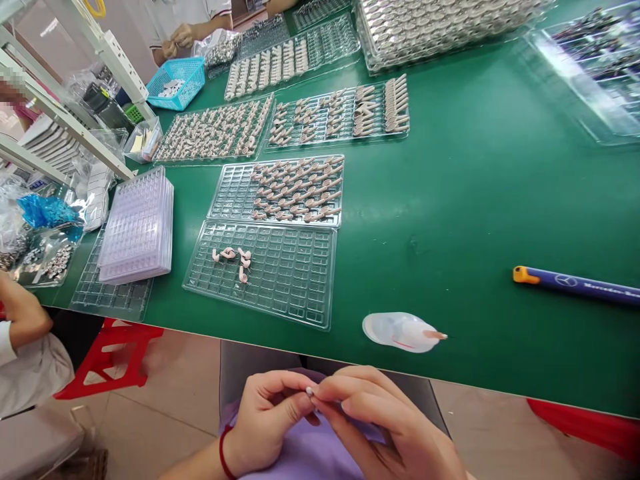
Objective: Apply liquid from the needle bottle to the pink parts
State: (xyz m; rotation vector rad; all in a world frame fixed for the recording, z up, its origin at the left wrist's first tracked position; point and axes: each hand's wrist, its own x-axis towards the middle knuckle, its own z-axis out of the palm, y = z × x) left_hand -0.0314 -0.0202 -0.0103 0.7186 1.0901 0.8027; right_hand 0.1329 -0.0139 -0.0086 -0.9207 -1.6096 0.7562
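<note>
Below the table's front edge, my left hand (267, 417) and my right hand (385, 420) meet over my lap. Both pinch one tiny white part (309, 391) between their fingertips. The left wrist wears a red band. Just beyond them on the green table (475, 200) lies a small clear squeeze bottle (400, 331) on its side, its pink nozzle pointing right. A clear grid tray (265, 272) in front of me holds several small pink pieces near its left end. The tray behind it (280, 190) is about two-thirds full of the same pink pieces.
More trays of pink pieces (340, 113) fill the far table. A stack of empty clear trays (137, 227) stands at left. A blue pen with an orange tip (575, 283) lies at right. A blue basket (176, 82) sits far left. Other people sit at left (23, 333) and across (185, 30). A red stool (113, 357) stands below.
</note>
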